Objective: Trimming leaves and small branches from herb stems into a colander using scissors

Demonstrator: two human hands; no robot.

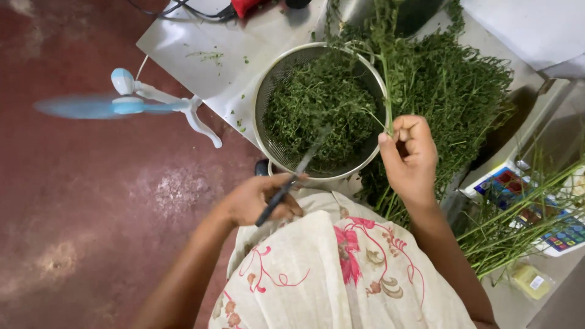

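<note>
My right hand point(409, 157) pinches a leafy green herb stalk point(386, 67) that stands upright over the rim of a round metal strainer point(266, 82). The strainer holds a heap of cut green leaves point(320, 109). My left hand point(259, 198) grips dark scissors point(291, 183), their blades blurred and pointing up into the strainer. Both hands sit above my lap, which is covered by cream cloth with a pink flower pattern point(332, 274).
A large pile of green herb point(454, 85) lies right of the strainer on a white sheet point(201, 42). Bare stems point(518, 219) lie across a weighing scale with coloured keys point(560, 234). A small blue fan point(125, 100) spins on the red floor at left.
</note>
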